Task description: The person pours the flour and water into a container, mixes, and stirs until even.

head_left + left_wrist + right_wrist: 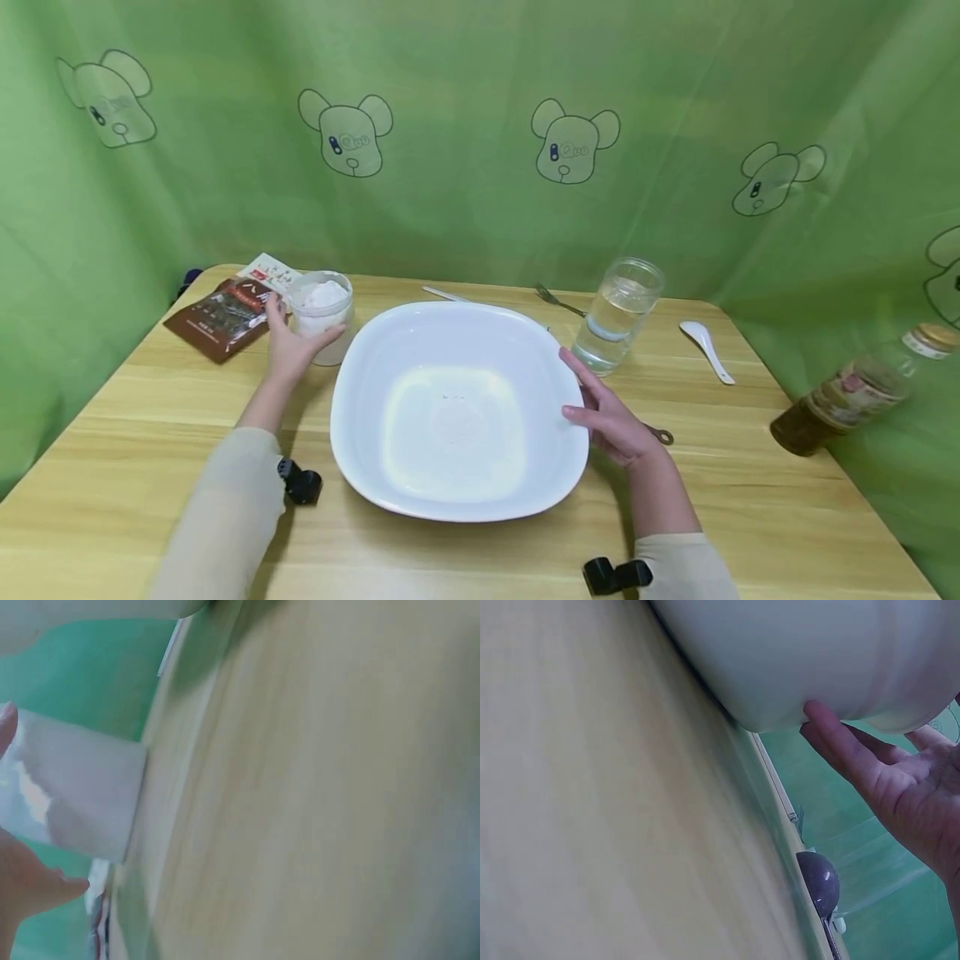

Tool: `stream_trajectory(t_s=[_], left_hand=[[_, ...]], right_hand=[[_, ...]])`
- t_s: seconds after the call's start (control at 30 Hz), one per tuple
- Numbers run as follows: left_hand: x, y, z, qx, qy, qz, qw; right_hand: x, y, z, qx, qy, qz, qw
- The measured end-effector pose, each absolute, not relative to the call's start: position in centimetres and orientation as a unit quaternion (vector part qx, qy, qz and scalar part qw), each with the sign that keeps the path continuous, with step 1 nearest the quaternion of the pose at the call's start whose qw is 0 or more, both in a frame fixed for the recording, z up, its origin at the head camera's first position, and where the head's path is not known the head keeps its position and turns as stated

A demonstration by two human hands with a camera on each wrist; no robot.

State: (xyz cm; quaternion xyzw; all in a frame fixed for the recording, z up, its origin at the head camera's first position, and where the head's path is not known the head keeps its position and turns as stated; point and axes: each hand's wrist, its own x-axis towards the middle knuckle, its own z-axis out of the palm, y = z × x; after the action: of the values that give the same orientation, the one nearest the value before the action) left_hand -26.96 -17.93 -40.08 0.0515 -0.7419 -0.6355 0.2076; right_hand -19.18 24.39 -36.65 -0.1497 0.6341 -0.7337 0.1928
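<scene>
Left wrist view: jar [86, 791] cut off, tabletop [315, 795] blurred. Basin [457, 450] marks [453, 397] illegibly small.

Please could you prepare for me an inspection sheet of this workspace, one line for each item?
Surface: table with light wood-grain top.
Job's things: white basin in the middle; jar with white contents beside it, at left.
Clutter: brown packet, white packet, thin utensil partly hidden, fork, glass jar with clear liquid, white spoon, bottle with dark liquid, dark ladle.
Left hand: spread at the jar with white contents, not closed round it.
Right hand: holds the basin's right side, thumb over the rim.
Cables: nothing seen.
Surroundings: green curtain with animal-head outlines.
</scene>
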Motion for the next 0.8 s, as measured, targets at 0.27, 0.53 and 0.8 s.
stream_trajectory(t_s=[0.27, 0.53, 0.8], left_hand=[[-25.2, -21.0, -39.7, 0.033, -0.708, -0.670, 0.222], [-18.9, -18.0, -36.9, -0.035, -0.746, -0.651, 0.134], [-17.0, -15.8, -36.9, -0.138, -0.703, -0.697, 0.024]], right_hand=[[-19.4, 24.8, -36.2, -0.148, 0.656, -0.717, 0.183], [-19.9, 25.5, -34.6, -0.104, 0.731, -0.674, 0.032], [-22.0, 26.8, -33.9, 0.016, 0.800, -0.571, -0.184]])
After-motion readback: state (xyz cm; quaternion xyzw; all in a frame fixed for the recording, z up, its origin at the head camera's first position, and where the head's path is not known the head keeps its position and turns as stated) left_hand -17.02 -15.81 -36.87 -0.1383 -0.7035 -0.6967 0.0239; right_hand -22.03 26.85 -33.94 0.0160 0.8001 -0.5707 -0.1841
